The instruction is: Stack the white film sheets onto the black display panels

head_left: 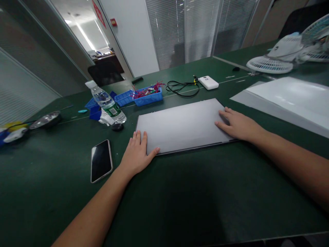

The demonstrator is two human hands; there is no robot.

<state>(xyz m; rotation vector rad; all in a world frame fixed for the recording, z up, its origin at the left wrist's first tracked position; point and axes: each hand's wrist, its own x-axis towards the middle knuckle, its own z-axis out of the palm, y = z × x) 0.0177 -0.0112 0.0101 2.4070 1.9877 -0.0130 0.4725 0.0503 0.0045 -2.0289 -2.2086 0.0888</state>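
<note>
Flat grey-white rectangular panel (181, 126) with thin dark edge, lying face-up on green table (180, 199), long side toward viewer, slightly skewed. Matte surface, no visible marks. Left hand (136, 156) pressed flat on near-left corner, right hand (238, 125) flat on right end.

A desk fan (290, 51) lying on its side is cut off by the right edge, as is the stack of white sheets (288, 99). At the left edge, a yellow-and-white object (11, 132) is blurred beyond telling. The bottle's label (112, 110) is too small to read. The left hand (136, 154) hides the grey panel's (180, 125) near corner.
</note>
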